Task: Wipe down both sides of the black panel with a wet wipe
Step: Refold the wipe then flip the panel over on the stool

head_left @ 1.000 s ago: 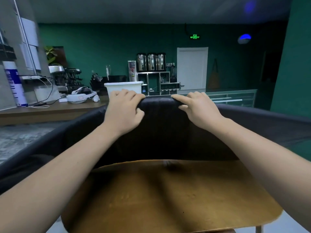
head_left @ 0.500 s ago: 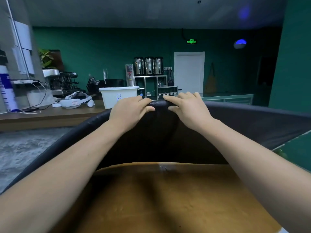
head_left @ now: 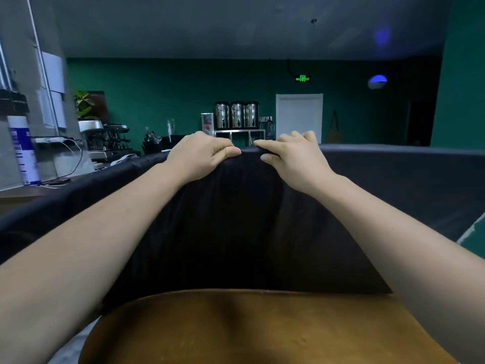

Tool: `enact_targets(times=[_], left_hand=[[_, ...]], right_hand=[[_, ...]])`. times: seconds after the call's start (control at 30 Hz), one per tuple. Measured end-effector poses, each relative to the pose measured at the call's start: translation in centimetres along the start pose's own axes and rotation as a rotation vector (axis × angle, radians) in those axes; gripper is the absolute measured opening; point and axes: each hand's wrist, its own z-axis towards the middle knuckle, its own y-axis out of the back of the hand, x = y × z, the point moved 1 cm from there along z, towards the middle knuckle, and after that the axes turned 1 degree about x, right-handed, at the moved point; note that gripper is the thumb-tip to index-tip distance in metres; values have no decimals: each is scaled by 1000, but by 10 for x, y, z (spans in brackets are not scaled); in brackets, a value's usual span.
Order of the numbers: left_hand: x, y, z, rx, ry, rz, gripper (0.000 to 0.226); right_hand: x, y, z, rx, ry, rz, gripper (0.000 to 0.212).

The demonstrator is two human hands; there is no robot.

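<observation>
A large black panel (head_left: 236, 227) stands upright on its lower edge across a brown wooden table (head_left: 249, 329), its top edge curving from far left to far right. My left hand (head_left: 202, 153) grips the top edge near the middle, fingers curled over the far side and thumb on the near face. Just to its right, my right hand (head_left: 291, 156) grips the same edge in the same way. The two hands nearly touch. No wet wipe is in view.
Behind the panel on the left runs a wooden counter (head_left: 15, 193) with a coffee machine (head_left: 105, 140), cables and a white-blue canister (head_left: 22, 151). Three steel urns (head_left: 237, 115) and a white door (head_left: 299, 116) stand against the green back wall.
The panel's top edge has risen in view and now hides the white box and headset on the counter. My two hands have slid closer together along the edge.
</observation>
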Motion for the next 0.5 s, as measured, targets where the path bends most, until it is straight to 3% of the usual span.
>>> enact_targets(times=[0.13,0.27,0.5], left_hand=[[8,10,24,71,34,-117,56],[10,0,45,160,63,-230,61],[22,-31,51,48,65,-93,55]], right_hand=[[-4,6,8,-51,-52,30,40],[-15,-1,19,31,-112,12,40],[-28,-28,26,93,-98,-60,50]])
